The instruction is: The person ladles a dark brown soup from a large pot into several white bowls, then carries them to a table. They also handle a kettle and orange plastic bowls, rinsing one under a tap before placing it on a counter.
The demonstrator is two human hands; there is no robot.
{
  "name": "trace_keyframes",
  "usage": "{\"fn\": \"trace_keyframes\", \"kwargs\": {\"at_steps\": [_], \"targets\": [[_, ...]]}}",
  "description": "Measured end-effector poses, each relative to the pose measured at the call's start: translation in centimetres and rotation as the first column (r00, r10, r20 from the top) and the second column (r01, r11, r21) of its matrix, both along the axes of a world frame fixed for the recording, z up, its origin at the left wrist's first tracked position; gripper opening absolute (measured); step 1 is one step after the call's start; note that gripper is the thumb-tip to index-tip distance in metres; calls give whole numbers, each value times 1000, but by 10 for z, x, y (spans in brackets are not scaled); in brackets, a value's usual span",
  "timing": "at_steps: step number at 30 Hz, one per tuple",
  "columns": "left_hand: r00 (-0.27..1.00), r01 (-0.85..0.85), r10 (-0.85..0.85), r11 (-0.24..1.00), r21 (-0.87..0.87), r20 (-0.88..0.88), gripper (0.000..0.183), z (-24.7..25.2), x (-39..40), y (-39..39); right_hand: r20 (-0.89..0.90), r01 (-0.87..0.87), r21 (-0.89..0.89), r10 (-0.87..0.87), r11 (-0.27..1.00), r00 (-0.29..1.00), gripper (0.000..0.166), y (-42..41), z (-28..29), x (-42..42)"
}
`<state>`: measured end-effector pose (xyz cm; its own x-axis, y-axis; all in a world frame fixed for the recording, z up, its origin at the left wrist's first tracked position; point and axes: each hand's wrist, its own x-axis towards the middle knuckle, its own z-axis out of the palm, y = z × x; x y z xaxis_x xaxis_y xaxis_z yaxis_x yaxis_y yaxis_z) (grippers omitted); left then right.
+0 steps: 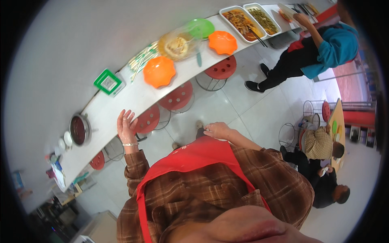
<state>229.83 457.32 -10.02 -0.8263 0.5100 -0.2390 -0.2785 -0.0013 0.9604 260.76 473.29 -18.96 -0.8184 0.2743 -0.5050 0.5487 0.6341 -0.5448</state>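
My left hand (126,126) is raised by the front edge of a long white counter (117,106), with a bracelet on its wrist. It holds nothing and its fingers are slightly apart. My right hand (219,130) hovers in front of my red apron (188,155), its fingers curled; whether anything small is between them is hidden. On the counter are a scalloped orange plate (159,72) and a second orange plate (222,42). Between them lies a clear plastic bag (177,45) with round flatbread inside. Wrapped chopsticks (144,59) are scattered beside it.
A metal pot (79,129) of dark red contents and a green code stand (108,82) occupy the counter's left. Food trays (242,24) stand farther right near a person in blue (337,50). Red stools (148,119) line the counter. Two people sit at a table (338,117).
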Motion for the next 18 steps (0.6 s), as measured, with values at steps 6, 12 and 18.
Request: {"fn": "trace_keyframes", "kwargs": {"at_steps": [6,12,18], "targets": [[999,-39,39,999,3,-11,34,20,32,-137,26,-272,69,271,960,962,36,-66,9,-51],[921,-389,389,921,34,2,32,6,56,-380,-27,-643,40,644,765,764,35,-247,-2,-160],[645,-746,747,662,79,-163,29,26,44,-624,-181,-874,-85,855,478,485,33,-484,36,-235]]}}
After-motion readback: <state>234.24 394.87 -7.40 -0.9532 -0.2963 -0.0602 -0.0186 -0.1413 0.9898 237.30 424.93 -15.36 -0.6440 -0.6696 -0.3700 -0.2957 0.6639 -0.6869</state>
